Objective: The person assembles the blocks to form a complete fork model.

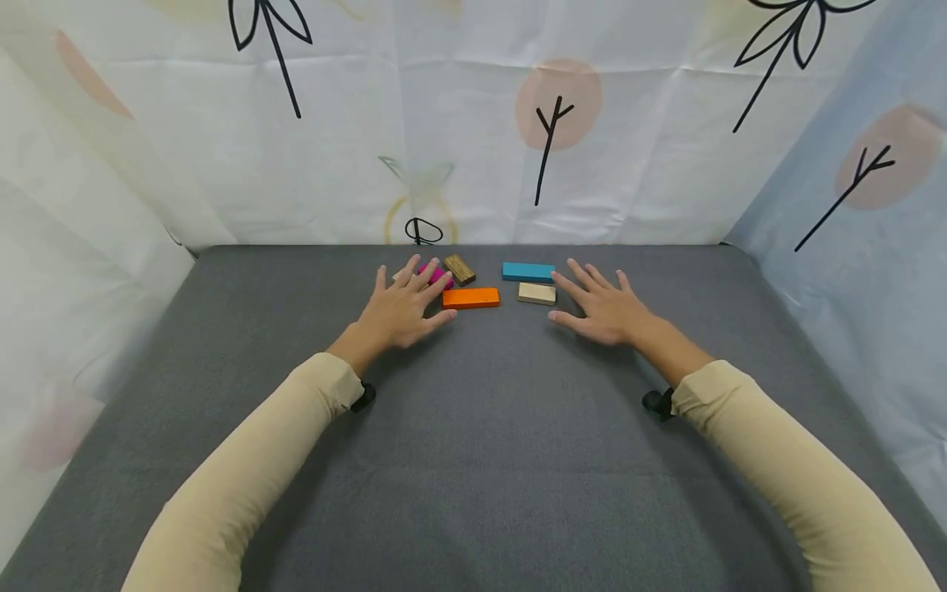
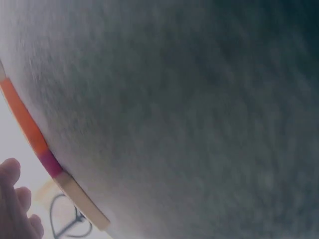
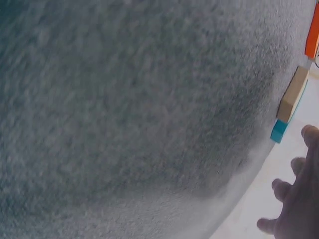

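Both hands are spread with straight fingers over a grey table. The left hand (image 1: 399, 314) hovers by a group of blocks; an orange block (image 1: 471, 298) lies to the right of its fingertips. A magenta block (image 1: 446, 282) and a pale wooden block (image 2: 82, 201) are partly hidden behind its fingers in the head view. Beyond them lies a brown wood-grain block (image 1: 459, 270). The right hand (image 1: 610, 316) is nearest to a blue block (image 1: 527, 272) and a cream block (image 1: 536, 294), just left of its fingers. Neither hand holds anything.
The grey cloth-covered table (image 1: 473, 460) ends at a white patterned curtain (image 1: 473, 164) close behind the blocks. More curtain hangs along the left and right sides. A dark wrist strap (image 1: 364, 398) shows at the left cuff, and another dark band (image 1: 658, 404) at the right.
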{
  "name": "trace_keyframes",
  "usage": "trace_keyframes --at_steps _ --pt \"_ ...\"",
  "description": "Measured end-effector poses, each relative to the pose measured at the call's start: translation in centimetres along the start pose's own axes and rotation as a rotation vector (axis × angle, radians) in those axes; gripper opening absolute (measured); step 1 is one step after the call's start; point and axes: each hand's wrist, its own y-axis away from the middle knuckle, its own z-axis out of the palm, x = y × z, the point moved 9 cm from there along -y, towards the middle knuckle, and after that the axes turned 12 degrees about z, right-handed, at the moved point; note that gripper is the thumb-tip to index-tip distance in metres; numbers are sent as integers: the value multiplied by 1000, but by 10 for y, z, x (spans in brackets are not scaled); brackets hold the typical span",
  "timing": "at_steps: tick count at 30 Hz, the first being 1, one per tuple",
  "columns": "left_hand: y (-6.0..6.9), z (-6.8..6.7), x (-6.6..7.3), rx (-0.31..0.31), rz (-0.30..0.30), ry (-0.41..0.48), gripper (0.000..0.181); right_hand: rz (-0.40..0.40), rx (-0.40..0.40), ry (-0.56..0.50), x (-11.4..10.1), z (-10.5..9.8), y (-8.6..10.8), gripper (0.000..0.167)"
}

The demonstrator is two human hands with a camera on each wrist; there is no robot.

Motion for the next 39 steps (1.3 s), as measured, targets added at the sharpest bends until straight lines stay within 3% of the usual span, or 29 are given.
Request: trace_keyframes --at_steps 11,16,27,39 --pt "-6 11 29 -74 106 42 73 -141 -52 11 -24 10 2 78" --pt "-6 17 34 -123 114 65 74 -163 -79 -28 -29 11 4 77" --pt "-6 18 40 -165 159 95 81 -238 -61 -21 -39 7 12 80" --pt "5 19 46 -218 198 107 82 -227 -53 -6 -43 12 32 86"
